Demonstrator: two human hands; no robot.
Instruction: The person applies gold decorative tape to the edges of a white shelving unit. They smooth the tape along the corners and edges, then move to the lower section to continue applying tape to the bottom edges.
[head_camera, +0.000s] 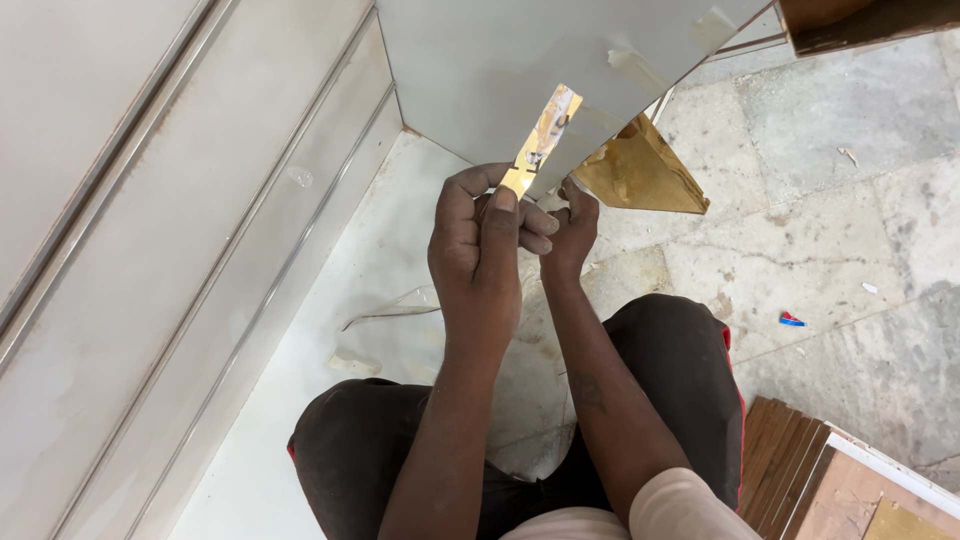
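Gold strip (541, 140) pinched above left hand (480, 245), right hand (572, 228) alongside.

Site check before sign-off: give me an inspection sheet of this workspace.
Surface: marble floor, dusty, with a white sheet laid along the wall panels.
Job's things: gold mirror strip held against the edge of a grey panel; gold-faced wedge beside it.
Clutter: clear film scrap, small red and blue scrap, tape pieces on the panel, stacked wood boards.
Grippers: left hand pinches the strip's lower end; right hand is closed at the panel edge, its grip hidden.
Cables: nothing seen.
Surroundings: the person crouches, knees in dark trousers.
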